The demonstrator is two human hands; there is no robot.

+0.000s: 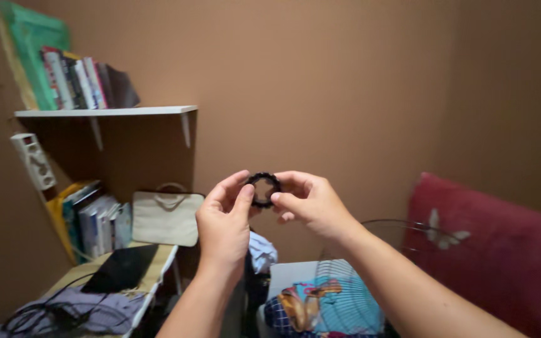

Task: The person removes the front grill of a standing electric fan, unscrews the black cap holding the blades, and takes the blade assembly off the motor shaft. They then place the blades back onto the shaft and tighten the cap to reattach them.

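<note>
Head view: a red cushion (496, 250) lies low right, a wall shelf (104, 112) of books upper left. Left hand (223, 222) and right hand (311, 203) meet mid-frame, fingers (243, 193) of both pinched shut on a small black toothed ring (263, 189) held before the wall.

Black ring (263, 189): rim partly hidden under fingertips.
Wire fan guard (345, 294): cut off by bottom edge.
Red cushion (496, 250): cropped at right.
</note>
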